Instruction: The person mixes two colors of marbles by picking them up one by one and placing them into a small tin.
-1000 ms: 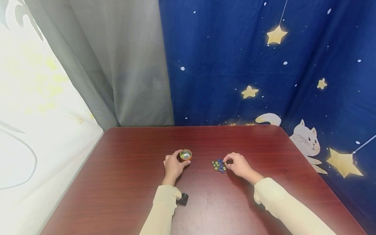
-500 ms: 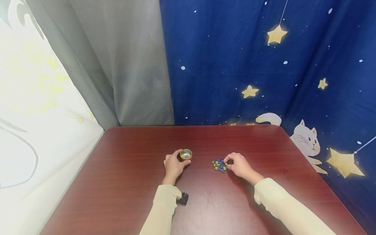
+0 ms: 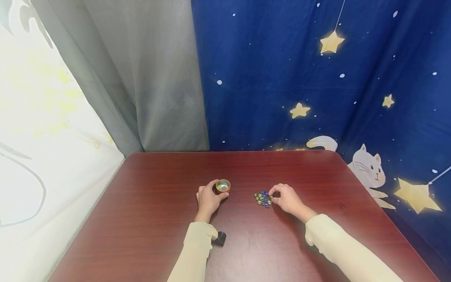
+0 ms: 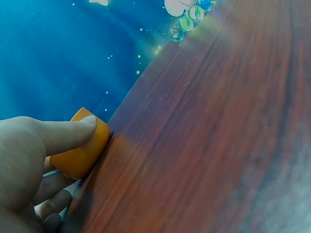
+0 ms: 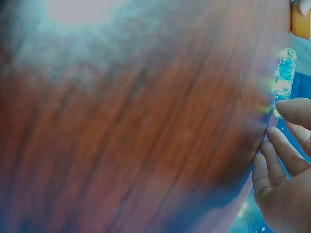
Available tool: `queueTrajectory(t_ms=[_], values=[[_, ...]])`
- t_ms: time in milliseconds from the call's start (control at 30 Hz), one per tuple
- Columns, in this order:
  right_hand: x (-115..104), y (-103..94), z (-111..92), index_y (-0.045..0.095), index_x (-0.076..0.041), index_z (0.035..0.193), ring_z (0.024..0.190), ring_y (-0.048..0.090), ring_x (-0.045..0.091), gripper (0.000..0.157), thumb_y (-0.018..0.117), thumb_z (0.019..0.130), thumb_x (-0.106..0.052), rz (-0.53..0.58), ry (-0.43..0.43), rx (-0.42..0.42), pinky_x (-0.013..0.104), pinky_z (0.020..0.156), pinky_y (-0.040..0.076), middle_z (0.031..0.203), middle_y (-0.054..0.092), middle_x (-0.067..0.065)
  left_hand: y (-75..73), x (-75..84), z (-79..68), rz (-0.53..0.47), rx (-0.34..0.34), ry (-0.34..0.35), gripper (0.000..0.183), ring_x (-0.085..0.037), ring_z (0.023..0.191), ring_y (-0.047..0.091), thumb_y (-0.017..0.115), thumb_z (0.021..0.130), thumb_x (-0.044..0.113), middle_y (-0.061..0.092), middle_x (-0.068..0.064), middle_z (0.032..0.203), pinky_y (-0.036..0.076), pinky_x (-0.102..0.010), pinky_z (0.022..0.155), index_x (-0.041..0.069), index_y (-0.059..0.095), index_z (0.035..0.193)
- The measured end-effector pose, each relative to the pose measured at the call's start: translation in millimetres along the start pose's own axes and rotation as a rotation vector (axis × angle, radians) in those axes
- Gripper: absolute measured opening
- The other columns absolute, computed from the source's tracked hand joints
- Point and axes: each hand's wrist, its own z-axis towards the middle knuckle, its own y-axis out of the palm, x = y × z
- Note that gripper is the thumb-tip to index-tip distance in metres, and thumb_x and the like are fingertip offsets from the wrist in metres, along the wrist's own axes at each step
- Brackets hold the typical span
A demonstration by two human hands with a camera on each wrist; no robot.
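Observation:
My left hand (image 3: 208, 199) grips a small round orange tin (image 3: 223, 191) standing open-topped on the table, its thumb along the near side. A greenish spot shows inside the tin's silvery interior. In the left wrist view the thumb presses on the orange tin wall (image 4: 82, 150). To the right lies a cluster of glass marbles (image 3: 262, 199), some blue and some yellow-green. At its right edge my right hand (image 3: 287, 199) pinches a yellowish marble (image 3: 271, 197) between thumb and index finger. From the right wrist, the thumb partly covers that marble (image 5: 277, 112).
The reddish-brown wooden table (image 3: 169, 172) carries everything. A black object (image 3: 220, 238) sits at the left cuff. Behind the table hang a grey curtain (image 3: 165, 78) and a blue star-patterned curtain (image 3: 260, 78), with a white cloth (image 3: 53, 137) on the left.

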Motion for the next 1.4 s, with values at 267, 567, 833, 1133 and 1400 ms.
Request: queueTrajectory(t_ms=[267,567,833,1133,1400], values=[[0.3,-2.2,-5.2,0.069,-0.016,0.088,0.097,0.060,0.027,0.017,0.075,0.079,-0.003,0.026,0.013,0.005,0.049,0.086,0.045,0.094,0.067,-0.001,-0.8,2.2,-5.3,-0.004,0.012,-0.006,0.065,-0.031,0.103,0.048,0.089,0.069,0.030,0.069,-0.010,0.108,0.029,-0.048,0.091,0.011,0.064,0.126],[1.1,-2.6,-7.3,0.068,-0.015,0.090,0.092,0.065,0.024,0.017,0.073,0.080,-0.002,0.056,0.045,0.023,0.047,0.082,0.049,0.092,0.069,0.000,-0.9,2.8,-7.8,0.003,0.013,0.002,0.065,-0.031,0.103,0.048,0.089,0.069,0.031,0.069,-0.010,0.109,0.029,-0.048,0.091,0.011,0.064,0.126],[-1.0,0.1,-7.1,0.069,-0.013,0.092,0.090,0.066,0.023,0.017,0.073,0.081,0.000,0.077,0.048,0.034,0.045,0.081,0.050,0.091,0.070,0.000,-1.5,4.2,-8.0,-0.002,0.011,-0.006,0.065,-0.031,0.104,0.047,0.088,0.069,0.030,0.069,-0.010,0.108,0.029,-0.048,0.092,0.011,0.064,0.127],[-6.0,-0.7,-7.1,0.068,-0.013,0.092,0.085,0.066,0.019,0.016,0.072,0.081,-0.001,0.092,0.047,0.050,0.044,0.079,0.050,0.088,0.070,-0.001,-1.4,4.0,-9.3,0.005,0.022,0.006,0.065,-0.031,0.103,0.048,0.089,0.068,0.031,0.069,-0.010,0.109,0.030,-0.048,0.090,0.011,0.065,0.126],[-14.1,-1.2,-4.7,0.069,-0.012,0.093,0.083,0.066,0.018,0.016,0.072,0.081,-0.001,0.090,0.048,0.053,0.044,0.078,0.050,0.087,0.070,-0.002,-1.2,2.6,-8.9,0.007,0.021,0.009,0.066,-0.032,0.103,0.049,0.089,0.068,0.031,0.069,-0.010,0.110,0.030,-0.048,0.089,0.011,0.064,0.126]])
